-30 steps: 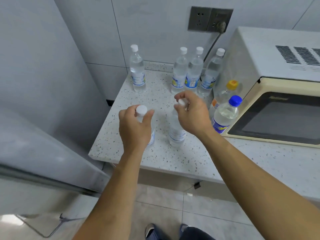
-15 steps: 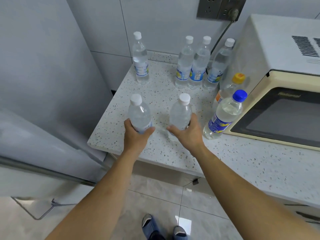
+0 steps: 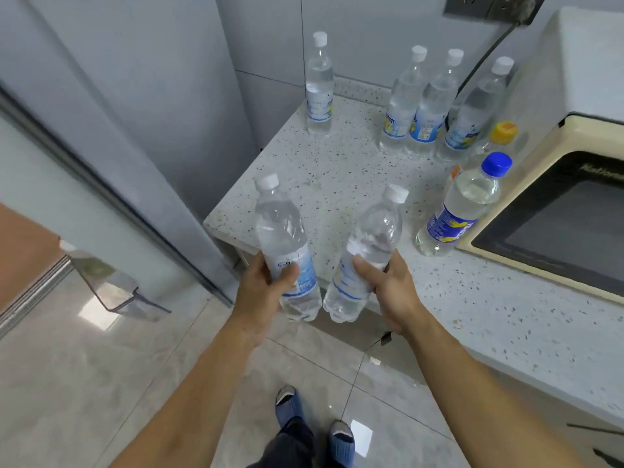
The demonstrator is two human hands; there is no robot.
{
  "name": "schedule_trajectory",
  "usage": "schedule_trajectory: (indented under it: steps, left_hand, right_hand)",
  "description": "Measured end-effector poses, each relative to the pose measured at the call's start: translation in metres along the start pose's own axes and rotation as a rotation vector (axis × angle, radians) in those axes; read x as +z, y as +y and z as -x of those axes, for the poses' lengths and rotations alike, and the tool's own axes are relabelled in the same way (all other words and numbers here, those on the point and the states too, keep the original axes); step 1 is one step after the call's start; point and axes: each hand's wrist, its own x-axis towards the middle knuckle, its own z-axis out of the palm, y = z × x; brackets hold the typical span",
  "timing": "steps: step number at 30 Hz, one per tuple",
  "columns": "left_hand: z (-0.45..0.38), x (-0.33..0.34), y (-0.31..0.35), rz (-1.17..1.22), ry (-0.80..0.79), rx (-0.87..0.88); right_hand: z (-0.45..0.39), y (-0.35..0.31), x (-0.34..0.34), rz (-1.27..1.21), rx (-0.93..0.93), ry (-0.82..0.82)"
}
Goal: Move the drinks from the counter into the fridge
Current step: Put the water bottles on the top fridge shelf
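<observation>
My left hand [image 3: 261, 292] grips a clear white-capped water bottle [image 3: 282, 231] around its lower half. My right hand [image 3: 388, 285] grips a second clear bottle [image 3: 371, 238] the same way. Both bottles are lifted off the speckled counter [image 3: 337, 170] and hang over its front edge, bases nearly touching. Left on the counter stand a lone white-capped bottle [image 3: 319, 86] at the back, three white-capped bottles [image 3: 435, 106] in a row, a blue-capped bottle [image 3: 462, 204] and an orange-capped bottle [image 3: 499, 136]. The grey fridge [image 3: 111, 106] rises at the left, its door [image 3: 40, 197] swung open.
A cream microwave [image 3: 553, 163] fills the counter's right side, its cord running to a wall socket [image 3: 489, 5]. A clear door bin [image 3: 108, 282] shows at the lower left of the fridge door. Glossy floor tiles [image 3: 101, 383] and my feet [image 3: 314, 420] lie below.
Both hands went from the bottle caps down to the bottle bodies, then lifted the two bottles off the counter and drew them back over its front edge. The view shifted left toward the fridge.
</observation>
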Motion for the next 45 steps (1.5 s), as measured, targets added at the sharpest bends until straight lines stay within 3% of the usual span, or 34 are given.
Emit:
schedule_trajectory:
  steps: [4, 7, 10, 14, 22, 32, 38, 45]
  left_hand:
    - [0.051, -0.021, -0.007, 0.126, -0.044, -0.072]
    - [0.091, -0.038, -0.018, 0.201, 0.031, -0.196]
    - [0.129, -0.056, -0.034, 0.303, 0.11, -0.335]
    - [0.174, -0.083, -0.052, 0.451, 0.254, -0.369]
    - [0.24, -0.176, -0.067, 0.719, 0.543, -0.297]
    - [0.312, -0.34, -0.059, 0.622, 0.731, -0.227]
    - [0.323, -0.416, -0.049, 0.707, 0.769, -0.146]
    - [0.29, -0.49, -0.04, 0.886, 0.704, -0.128]
  right_hand:
    - [0.024, 0.01, 0.011, -0.278, 0.171, -0.15]
    - [0.041, 0.026, 0.027, -0.392, 0.345, -0.207]
    - [0.061, 0.046, 0.053, -0.402, 0.472, -0.258]
    - [0.094, 0.067, 0.1, -0.283, 0.592, -0.378]
    - [0.14, 0.094, 0.215, -0.079, 0.665, -0.627]
    - [0.181, 0.125, 0.388, -0.089, 0.824, -0.676]
    - [0.191, 0.142, 0.461, -0.167, 1.01, -0.702]
    - [0.16, 0.153, 0.53, -0.222, 1.037, -0.716]
